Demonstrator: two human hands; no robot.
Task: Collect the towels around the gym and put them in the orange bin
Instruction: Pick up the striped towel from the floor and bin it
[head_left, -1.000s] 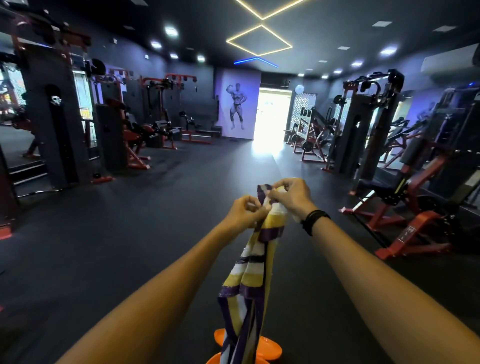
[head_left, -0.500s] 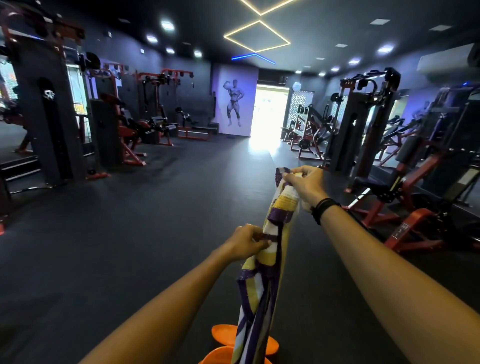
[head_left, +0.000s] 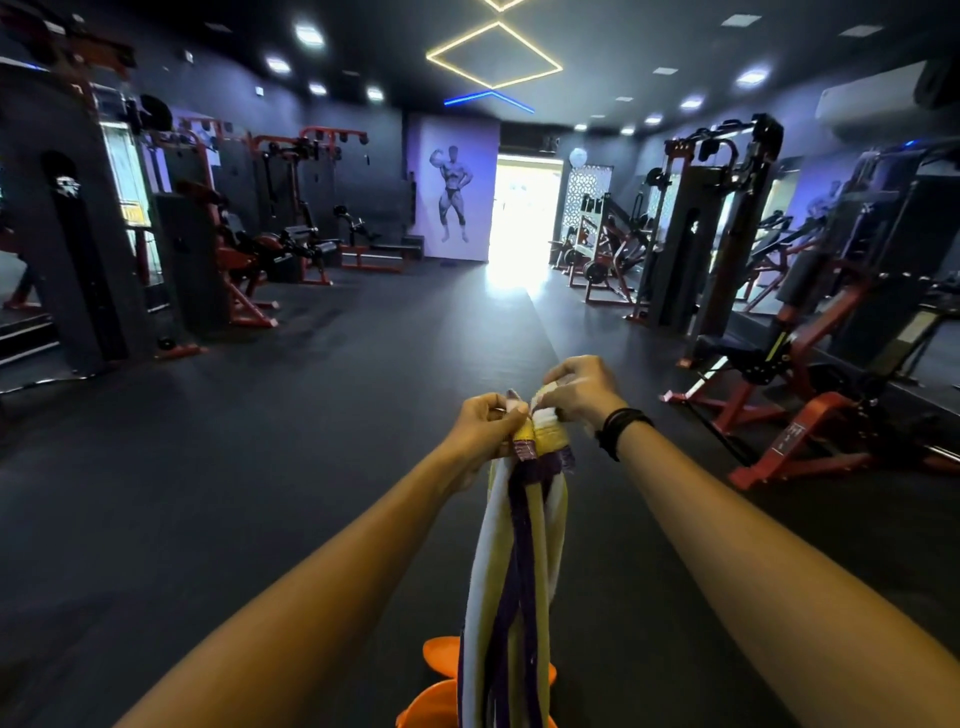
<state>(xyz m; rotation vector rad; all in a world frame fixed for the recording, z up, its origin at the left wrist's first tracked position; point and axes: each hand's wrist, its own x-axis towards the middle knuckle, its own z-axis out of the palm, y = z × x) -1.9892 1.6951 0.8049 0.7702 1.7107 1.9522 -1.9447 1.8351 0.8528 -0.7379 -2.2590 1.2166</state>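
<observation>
Dark gym floor (head_left: 260, 493) all around me, machines lined up down both sides and the bright doorway (head_left: 524, 208) at the far end. Right in front of me is the striped towel (head_left: 514, 571), yellow, white and purple, hanging straight down from my hands, with its lower end dangling over the orange bin (head_left: 441, 654) that peeks out at the bottom of my view.

My left hand (head_left: 485, 423) is now up at the top edge again, fingers pinching the cloth right next to my right hand (head_left: 582, 389), which also has its fingers curled tight on the top. Half a second ago my left hand was lower down the towel and the right was holding the top up higher, so I've just brought the two together, and the towel now hangs doubled into a narrow bundle.

My guess is that means I'm basically at the drop: towel gathered, bin right underneath. Can't see the bin's opening though, the towel covers it, so lowering it in needs a bit of care.
</observation>
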